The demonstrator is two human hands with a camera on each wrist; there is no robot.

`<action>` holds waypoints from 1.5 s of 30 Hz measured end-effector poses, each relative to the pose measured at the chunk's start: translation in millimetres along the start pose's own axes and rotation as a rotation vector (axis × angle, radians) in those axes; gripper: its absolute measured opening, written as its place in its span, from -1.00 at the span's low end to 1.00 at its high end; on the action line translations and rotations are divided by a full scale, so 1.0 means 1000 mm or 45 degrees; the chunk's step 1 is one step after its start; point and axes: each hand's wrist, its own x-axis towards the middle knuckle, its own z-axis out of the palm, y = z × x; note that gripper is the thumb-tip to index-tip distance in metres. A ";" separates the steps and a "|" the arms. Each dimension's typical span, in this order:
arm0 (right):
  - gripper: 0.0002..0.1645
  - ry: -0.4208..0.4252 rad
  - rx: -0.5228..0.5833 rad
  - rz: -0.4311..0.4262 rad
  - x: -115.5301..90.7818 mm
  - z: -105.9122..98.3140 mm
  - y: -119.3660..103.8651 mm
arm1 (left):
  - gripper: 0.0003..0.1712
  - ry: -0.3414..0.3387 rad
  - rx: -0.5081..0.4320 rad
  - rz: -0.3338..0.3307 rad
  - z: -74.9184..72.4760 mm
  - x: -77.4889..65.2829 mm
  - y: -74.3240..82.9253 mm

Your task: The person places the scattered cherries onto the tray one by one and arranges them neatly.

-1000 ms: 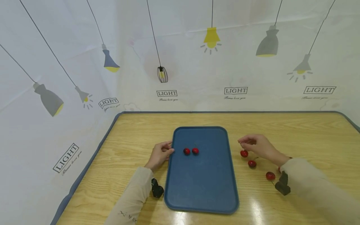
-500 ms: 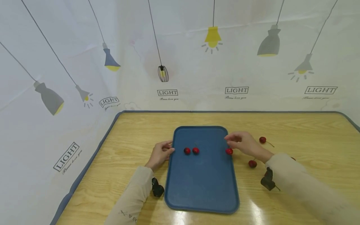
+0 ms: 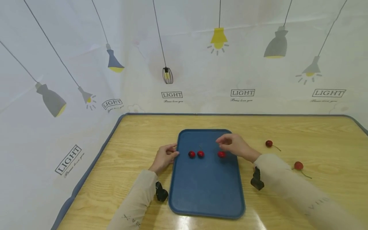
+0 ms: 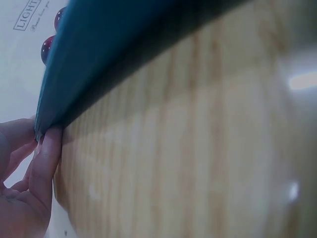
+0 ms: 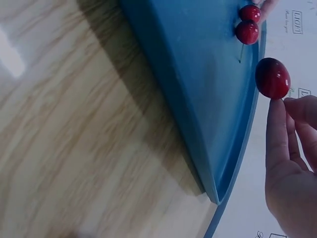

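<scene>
A blue tray (image 3: 205,191) lies on the wooden table. My left hand (image 3: 163,158) pinches its left rim between thumb and fingers, as the left wrist view shows from the side. Two red cherries, a left one (image 3: 191,154) and a right one (image 3: 200,154), rest side by side on the tray's upper half. Over the tray's right part my right hand (image 3: 237,147) holds another cherry (image 5: 273,78) by its stem, pinched in the fingertips. This cherry hangs to the right of the pair; whether it touches the tray I cannot tell.
Two cherries with stems lie on the table right of the tray, one farther back (image 3: 268,143) and one nearer (image 3: 298,165). My right sleeve (image 3: 287,179) covers part of the table there. A white printed curtain (image 3: 201,76) stands behind the table's far edge.
My right hand has moved left from the table to over the tray, carrying a cherry by its stem. The left hand and the two cherries on the tray have stayed put.
</scene>
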 end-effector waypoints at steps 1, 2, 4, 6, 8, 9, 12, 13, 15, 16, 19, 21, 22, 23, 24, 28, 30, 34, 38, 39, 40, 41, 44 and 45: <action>-0.75 -0.005 -0.001 -0.001 0.002 0.002 0.000 | -0.51 0.004 -0.003 -0.005 0.000 0.000 0.000; -0.76 -0.008 -0.006 -0.001 0.004 0.004 0.000 | -0.51 0.007 -0.003 -0.007 0.000 -0.001 0.001; -0.77 -0.016 -0.010 -0.005 0.008 0.008 0.000 | -0.51 0.009 0.002 -0.004 0.000 0.000 0.001; -0.78 -0.028 -0.007 -0.003 0.011 0.012 0.001 | -0.51 0.008 0.007 -0.006 0.000 0.000 0.001; -0.78 -0.035 -0.002 0.006 0.014 0.016 0.003 | -0.51 0.004 0.012 -0.008 0.000 0.000 0.001; -0.79 -0.037 0.002 0.007 0.015 0.018 0.004 | -0.51 0.003 0.013 -0.010 0.000 0.000 0.001; -0.78 -0.053 0.019 0.027 0.018 0.022 0.006 | -0.51 0.005 0.002 -0.025 0.001 0.001 0.000; -0.78 -0.059 0.024 0.036 0.018 0.024 0.006 | -0.51 0.008 0.000 -0.027 0.001 0.001 0.000; -0.78 -0.072 0.031 0.056 0.020 0.026 0.006 | -0.51 0.012 -0.003 -0.029 0.001 0.001 0.000; -0.78 -0.079 0.031 0.066 0.020 0.026 0.006 | -0.51 0.014 -0.003 -0.029 0.001 0.002 -0.001; -0.78 -0.085 0.006 0.094 0.023 0.027 0.005 | -0.51 0.017 -0.006 -0.025 0.001 0.002 -0.001; -0.78 -0.087 -0.016 0.109 0.024 0.027 0.004 | -0.51 0.018 -0.002 -0.019 0.000 0.002 0.000; -0.78 -0.086 -0.033 0.119 0.025 0.027 0.004 | -0.51 0.019 -0.004 -0.021 0.000 0.003 0.000; -0.78 -0.085 -0.042 0.134 0.025 0.027 0.003 | -0.51 0.020 -0.003 -0.023 0.000 0.003 0.000; -0.77 -0.089 -0.057 0.137 0.026 0.026 0.003 | -0.51 0.020 -0.002 -0.027 0.000 0.003 0.000; -0.75 -0.106 -0.106 0.189 0.029 0.026 0.001 | -0.51 0.016 0.002 -0.039 0.000 0.002 0.000; -0.74 -0.120 -0.117 0.216 0.031 0.026 0.002 | -0.51 0.014 0.004 -0.039 0.000 0.002 -0.001; -0.73 -0.130 -0.114 0.269 0.034 0.027 0.002 | -0.50 0.015 0.002 -0.036 0.000 0.002 -0.001; -0.73 -0.125 -0.134 0.303 0.037 0.027 0.001 | -0.50 0.018 -0.008 -0.039 0.001 0.001 -0.001; -0.73 -0.127 -0.137 0.310 0.037 0.027 0.001 | -0.50 0.018 -0.012 -0.041 0.001 0.001 -0.001; -0.73 -0.126 -0.142 0.321 0.038 0.028 0.000 | -0.50 0.017 -0.010 -0.038 0.001 0.001 -0.001; -0.73 -0.126 -0.143 0.334 0.038 0.028 0.000 | -0.50 0.016 -0.011 -0.036 0.001 0.001 -0.001; -0.73 -0.135 -0.140 0.364 0.039 0.028 -0.002 | -0.50 0.016 -0.006 -0.029 0.001 0.001 -0.001; -0.73 -0.136 -0.142 0.370 0.039 0.028 -0.002 | -0.50 0.017 -0.006 -0.028 0.001 0.001 0.000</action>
